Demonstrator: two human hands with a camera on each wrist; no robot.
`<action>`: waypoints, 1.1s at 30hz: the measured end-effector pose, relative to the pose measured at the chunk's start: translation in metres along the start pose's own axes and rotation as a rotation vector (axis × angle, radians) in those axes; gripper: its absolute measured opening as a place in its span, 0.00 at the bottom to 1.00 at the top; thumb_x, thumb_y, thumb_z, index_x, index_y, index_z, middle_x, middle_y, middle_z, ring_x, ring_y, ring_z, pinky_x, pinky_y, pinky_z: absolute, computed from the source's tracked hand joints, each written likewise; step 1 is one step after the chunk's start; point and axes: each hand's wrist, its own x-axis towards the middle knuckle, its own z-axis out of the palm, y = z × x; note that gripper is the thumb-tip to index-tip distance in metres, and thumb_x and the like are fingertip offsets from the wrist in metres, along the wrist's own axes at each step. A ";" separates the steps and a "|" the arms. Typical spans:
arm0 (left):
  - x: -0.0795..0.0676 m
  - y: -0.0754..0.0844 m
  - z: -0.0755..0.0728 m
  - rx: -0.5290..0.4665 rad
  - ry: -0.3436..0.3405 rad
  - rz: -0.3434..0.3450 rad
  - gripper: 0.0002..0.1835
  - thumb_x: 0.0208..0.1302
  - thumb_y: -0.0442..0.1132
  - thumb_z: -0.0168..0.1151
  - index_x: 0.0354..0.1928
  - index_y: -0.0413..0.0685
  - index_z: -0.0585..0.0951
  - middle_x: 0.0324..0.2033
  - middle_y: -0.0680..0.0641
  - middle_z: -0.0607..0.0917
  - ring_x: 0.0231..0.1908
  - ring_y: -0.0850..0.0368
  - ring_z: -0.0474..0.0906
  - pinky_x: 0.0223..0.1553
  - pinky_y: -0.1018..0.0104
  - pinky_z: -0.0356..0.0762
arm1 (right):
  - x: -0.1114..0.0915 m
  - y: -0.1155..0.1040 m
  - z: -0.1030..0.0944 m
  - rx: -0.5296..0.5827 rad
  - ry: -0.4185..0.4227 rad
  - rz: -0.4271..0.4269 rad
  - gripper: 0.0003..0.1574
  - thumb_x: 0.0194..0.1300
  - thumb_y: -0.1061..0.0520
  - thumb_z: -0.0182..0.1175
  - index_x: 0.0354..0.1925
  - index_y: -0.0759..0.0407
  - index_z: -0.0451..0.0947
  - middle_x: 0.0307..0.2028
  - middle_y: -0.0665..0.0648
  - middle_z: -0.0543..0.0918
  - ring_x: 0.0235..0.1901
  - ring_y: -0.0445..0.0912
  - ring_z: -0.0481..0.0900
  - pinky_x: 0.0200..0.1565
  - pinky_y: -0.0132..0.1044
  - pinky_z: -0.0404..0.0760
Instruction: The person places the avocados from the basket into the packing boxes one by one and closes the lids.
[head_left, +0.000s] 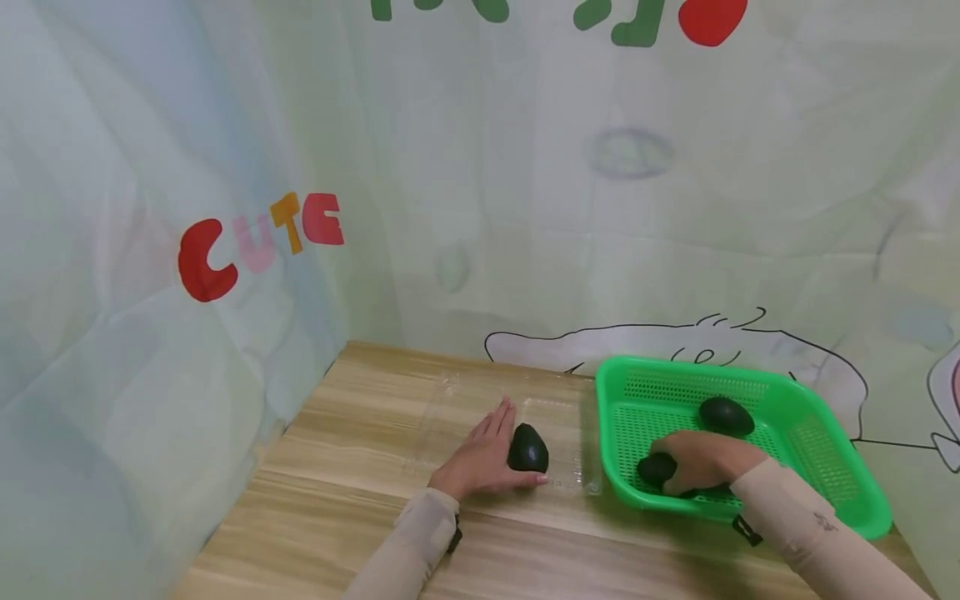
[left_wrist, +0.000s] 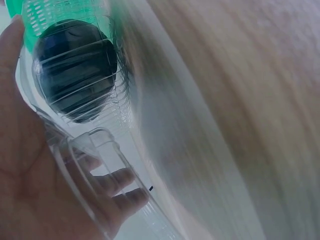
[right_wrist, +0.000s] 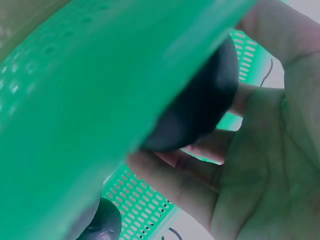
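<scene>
A dark avocado (head_left: 528,450) sits in a clear plastic tray (head_left: 551,406) on the table. My left hand (head_left: 483,458) lies at its left side, fingers stretched away along the tray and thumb reaching past the avocado's near end. Through the ribbed clear plastic, the left wrist view shows the same avocado (left_wrist: 75,70) beyond the palm. Inside the green basket (head_left: 821,433), my right hand (head_left: 705,460) grips another avocado (right_wrist: 200,105) with curled fingers; the basket's rim hides part of it in the right wrist view. Farther back in the basket lies one more avocado (head_left: 726,416).
The basket stands right beside the tray's right edge on the wooden table (head_left: 322,467). A printed cloth (head_left: 510,192) hangs behind the table and along its left side.
</scene>
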 end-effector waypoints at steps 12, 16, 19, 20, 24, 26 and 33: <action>0.001 0.000 -0.001 0.000 0.002 0.007 0.70 0.52 0.82 0.56 0.81 0.43 0.43 0.81 0.41 0.42 0.80 0.47 0.40 0.78 0.49 0.48 | -0.013 -0.003 0.005 -0.047 0.187 0.067 0.35 0.52 0.50 0.71 0.57 0.62 0.80 0.49 0.62 0.82 0.45 0.55 0.81 0.46 0.55 0.82; 0.000 0.001 -0.001 -0.004 0.003 0.004 0.70 0.52 0.82 0.57 0.81 0.42 0.43 0.81 0.40 0.42 0.80 0.47 0.41 0.78 0.49 0.49 | -0.016 -0.004 0.006 -0.020 0.239 0.108 0.36 0.54 0.48 0.70 0.58 0.65 0.79 0.49 0.64 0.82 0.42 0.54 0.80 0.40 0.53 0.81; -0.001 0.001 -0.001 -0.005 -0.001 0.005 0.70 0.52 0.82 0.57 0.81 0.40 0.43 0.81 0.39 0.42 0.80 0.46 0.40 0.78 0.49 0.48 | -0.018 -0.004 0.007 0.011 0.286 0.123 0.38 0.57 0.46 0.70 0.59 0.68 0.77 0.50 0.66 0.82 0.43 0.55 0.81 0.38 0.52 0.80; -0.001 0.001 -0.001 -0.002 -0.003 0.006 0.70 0.52 0.82 0.57 0.81 0.40 0.43 0.81 0.39 0.42 0.80 0.46 0.40 0.78 0.50 0.48 | -0.018 -0.004 0.008 0.023 0.303 0.127 0.39 0.58 0.45 0.70 0.59 0.69 0.77 0.51 0.67 0.82 0.44 0.56 0.81 0.39 0.53 0.81; -0.002 0.000 0.001 0.004 -0.005 0.008 0.70 0.52 0.83 0.56 0.81 0.39 0.44 0.81 0.38 0.42 0.80 0.46 0.41 0.78 0.50 0.48 | -0.020 -0.004 0.011 0.058 0.361 0.151 0.42 0.61 0.42 0.69 0.59 0.73 0.74 0.51 0.69 0.83 0.47 0.60 0.82 0.40 0.55 0.82; -0.002 -0.001 0.002 0.000 -0.001 0.009 0.70 0.52 0.83 0.56 0.81 0.39 0.44 0.81 0.38 0.42 0.80 0.45 0.41 0.78 0.49 0.48 | -0.020 -0.004 0.013 0.080 0.378 0.169 0.44 0.62 0.41 0.69 0.60 0.74 0.73 0.51 0.69 0.83 0.47 0.60 0.83 0.39 0.55 0.82; 0.000 -0.001 0.000 -0.005 0.009 0.015 0.70 0.52 0.82 0.57 0.81 0.39 0.44 0.81 0.39 0.43 0.80 0.46 0.41 0.78 0.49 0.48 | -0.020 -0.010 0.022 0.155 0.473 0.218 0.43 0.63 0.40 0.67 0.60 0.72 0.74 0.48 0.70 0.84 0.42 0.58 0.84 0.32 0.50 0.81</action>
